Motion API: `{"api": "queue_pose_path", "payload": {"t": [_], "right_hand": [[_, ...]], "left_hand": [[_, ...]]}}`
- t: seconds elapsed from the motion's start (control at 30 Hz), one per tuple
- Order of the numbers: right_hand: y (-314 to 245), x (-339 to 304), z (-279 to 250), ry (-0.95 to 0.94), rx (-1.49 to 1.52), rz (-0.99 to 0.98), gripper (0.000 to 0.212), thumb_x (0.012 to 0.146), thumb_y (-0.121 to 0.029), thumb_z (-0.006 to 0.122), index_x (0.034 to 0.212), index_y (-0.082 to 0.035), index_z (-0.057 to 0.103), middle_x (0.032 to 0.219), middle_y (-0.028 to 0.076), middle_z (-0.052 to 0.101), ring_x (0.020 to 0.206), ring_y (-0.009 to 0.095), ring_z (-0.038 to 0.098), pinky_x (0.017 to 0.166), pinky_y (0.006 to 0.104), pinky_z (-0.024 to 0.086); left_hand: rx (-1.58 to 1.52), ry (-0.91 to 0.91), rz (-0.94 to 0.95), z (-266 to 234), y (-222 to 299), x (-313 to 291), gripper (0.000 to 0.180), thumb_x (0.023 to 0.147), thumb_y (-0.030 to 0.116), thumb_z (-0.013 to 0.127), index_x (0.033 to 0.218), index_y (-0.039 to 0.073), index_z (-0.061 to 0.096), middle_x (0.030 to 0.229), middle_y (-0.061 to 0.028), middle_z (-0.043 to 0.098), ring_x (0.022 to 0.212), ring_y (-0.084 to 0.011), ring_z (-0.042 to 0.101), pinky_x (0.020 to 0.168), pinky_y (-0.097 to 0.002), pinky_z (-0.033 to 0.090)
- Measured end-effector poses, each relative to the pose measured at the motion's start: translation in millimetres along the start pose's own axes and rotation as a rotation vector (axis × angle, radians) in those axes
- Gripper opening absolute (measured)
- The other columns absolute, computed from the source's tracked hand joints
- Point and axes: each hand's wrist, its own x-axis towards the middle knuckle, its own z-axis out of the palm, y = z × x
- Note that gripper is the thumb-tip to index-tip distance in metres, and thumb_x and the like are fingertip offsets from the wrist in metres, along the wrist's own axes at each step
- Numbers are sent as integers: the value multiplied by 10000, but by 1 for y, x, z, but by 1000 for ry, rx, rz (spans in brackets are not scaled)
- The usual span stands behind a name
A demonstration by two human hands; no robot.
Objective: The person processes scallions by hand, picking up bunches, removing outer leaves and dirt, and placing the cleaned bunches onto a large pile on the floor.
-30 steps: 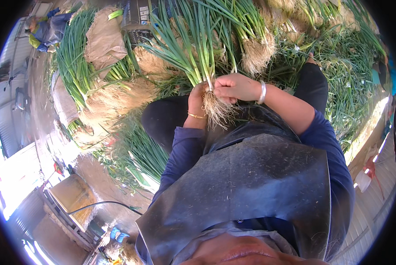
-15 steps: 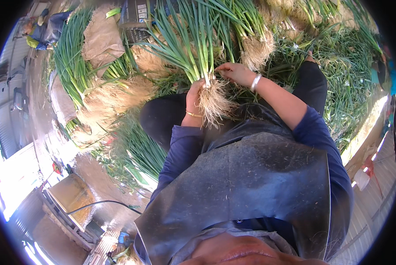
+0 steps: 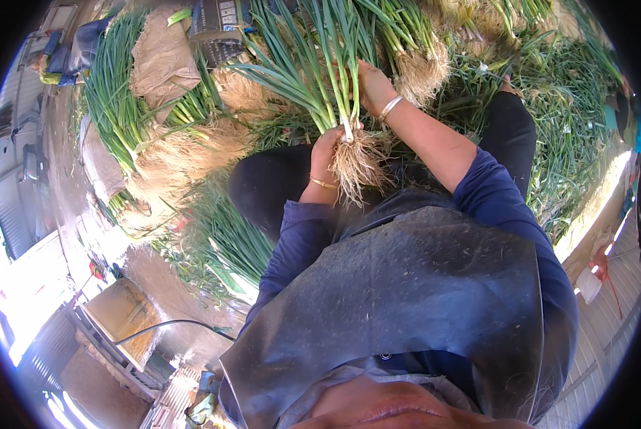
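green onions (image 3: pixel 344 107) clasped by left hand (image 3: pixel 325 149); right hand (image 3: pixel 375 88) closure unclear; printed bag (image 3: pixel 215 30) beyond

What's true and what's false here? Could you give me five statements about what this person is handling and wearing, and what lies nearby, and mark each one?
1. The left hand holds green onions close to their roots. True.
2. The roots have been trimmed off. False: they hang long and pale below the stalks.
3. The right hand is at the onions, higher up toward the leaves than the left hand. True.
4. The right wrist is bare. False: a pale bangle circles it.
5. A brown sack lies to the right of both hands. False: it lies to their left, among green leaves.
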Motion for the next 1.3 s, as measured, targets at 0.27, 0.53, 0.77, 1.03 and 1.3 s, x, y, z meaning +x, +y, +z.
{"api": "queue_pose_path", "payload": {"t": [0.27, 0.53, 0.77, 1.03, 1.3], "right_hand": [[-18, -2, -10, -318, 20, 92, 261, 949, -183, 445, 1153, -44, 530, 880, 32, 634, 618, 62, 561, 542, 207, 490], [24, -10, -34, 234, -900, -125, 250, 902, -235, 457, 904, -12, 568, 657, 160, 583, 529, 228, 555, 521, 343, 450], [68, -71, -161, -416, -1921, 162, 258, 814, -234, 565, 971, -32, 597, 850, 172, 643, 858, 320, 631, 713, 388, 491], [20, -18, -143, 112, -1814, -270, 294, 863, -149, 495, 1117, -2, 503, 932, 178, 610, 878, 307, 615, 774, 385, 488], [24, 34, -123, 86, -1336, -6, 336, 878, -290, 576, 1021, 10, 526, 719, 114, 602, 562, 190, 607, 481, 310, 475]], "left_hand": [[10, -26, -2, -1, 1, 3, 334, 854, 223, 498, 1019, -57, 580, 837, -106, 625, 688, -171, 602, 572, -257, 491], [-46, -15, -39, 18, 11, -7, 376, 827, 223, 512, 1041, -83, 556, 920, -162, 635, 699, -209, 617, 583, -302, 527], [-122, -7, -91, 29, 13, -11, 381, 856, 252, 532, 1113, -28, 527, 856, -119, 590, 653, -179, 570, 553, -292, 490], [283, -106, 153, 33, 17, -11, 230, 768, 159, 601, 901, -27, 580, 786, -95, 584, 694, -177, 551, 633, -255, 430], [267, 184, 80, 19, 0, 8, 266, 795, 83, 577, 989, -94, 619, 853, -119, 641, 709, -169, 573, 665, -254, 439]]}}
